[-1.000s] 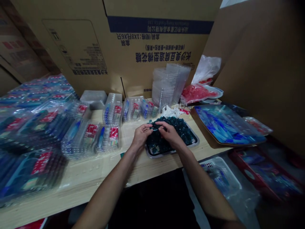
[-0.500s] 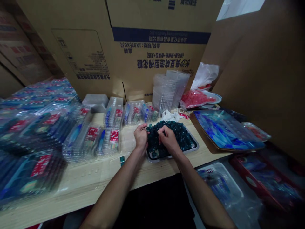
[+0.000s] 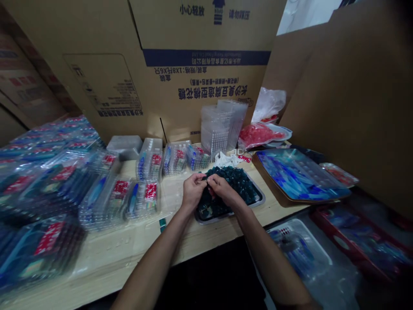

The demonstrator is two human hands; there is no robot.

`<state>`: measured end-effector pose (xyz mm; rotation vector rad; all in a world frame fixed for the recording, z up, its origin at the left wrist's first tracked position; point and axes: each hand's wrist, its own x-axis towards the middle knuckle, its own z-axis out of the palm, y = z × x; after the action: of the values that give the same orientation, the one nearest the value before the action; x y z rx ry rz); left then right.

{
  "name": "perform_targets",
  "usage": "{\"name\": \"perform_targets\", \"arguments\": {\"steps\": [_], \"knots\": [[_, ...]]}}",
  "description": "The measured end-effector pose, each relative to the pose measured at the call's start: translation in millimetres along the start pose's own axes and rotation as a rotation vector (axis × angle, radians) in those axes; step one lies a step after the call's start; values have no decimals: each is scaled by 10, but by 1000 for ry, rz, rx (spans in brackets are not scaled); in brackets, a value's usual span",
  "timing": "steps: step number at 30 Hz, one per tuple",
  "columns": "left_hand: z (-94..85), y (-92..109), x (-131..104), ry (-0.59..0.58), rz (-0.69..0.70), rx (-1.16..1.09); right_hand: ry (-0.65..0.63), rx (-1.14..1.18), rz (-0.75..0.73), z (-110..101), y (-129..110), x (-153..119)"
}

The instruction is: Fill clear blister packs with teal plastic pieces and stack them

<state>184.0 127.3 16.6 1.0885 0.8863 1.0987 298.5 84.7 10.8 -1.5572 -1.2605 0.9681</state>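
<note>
My left hand (image 3: 192,191) and my right hand (image 3: 223,190) meet fingertip to fingertip over the left side of a shallow tray (image 3: 261,201). Both are closed in a pinch; what is between the fingers is too small and dark to make out. Heaped in the tray are many small, shiny dark-green packets (image 3: 240,181). A separate green piece (image 3: 162,224) lies on the wooden table, left of my left forearm. Just behind the tray is some crumpled white plastic (image 3: 225,159).
Clear plastic packs (image 3: 143,200) with blue and red contents stand in stacks on the left. Behind them rises a large cardboard box (image 3: 206,77). At right lie a blue-patterned sheet (image 3: 300,174) and a bag of red items (image 3: 258,134); a white basket (image 3: 324,254) sits lower.
My hands, apart over the packets before, have come together, the right moving left to meet the left. The camera view has shifted slightly.
</note>
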Motion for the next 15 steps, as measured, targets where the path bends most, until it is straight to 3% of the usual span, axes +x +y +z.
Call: {"name": "perform_targets", "arguments": {"steps": [6, 11, 15], "knots": [[70, -48, -44, 136, 68, -5, 129, -210, -19, 19, -64, -21], [193, -114, -14, 202, 12, -97, 206, -448, -13, 2, -184, -169], [31, 24, 185, 301, -39, -176, 202, -370, -93, -66, -201, -470]]}}
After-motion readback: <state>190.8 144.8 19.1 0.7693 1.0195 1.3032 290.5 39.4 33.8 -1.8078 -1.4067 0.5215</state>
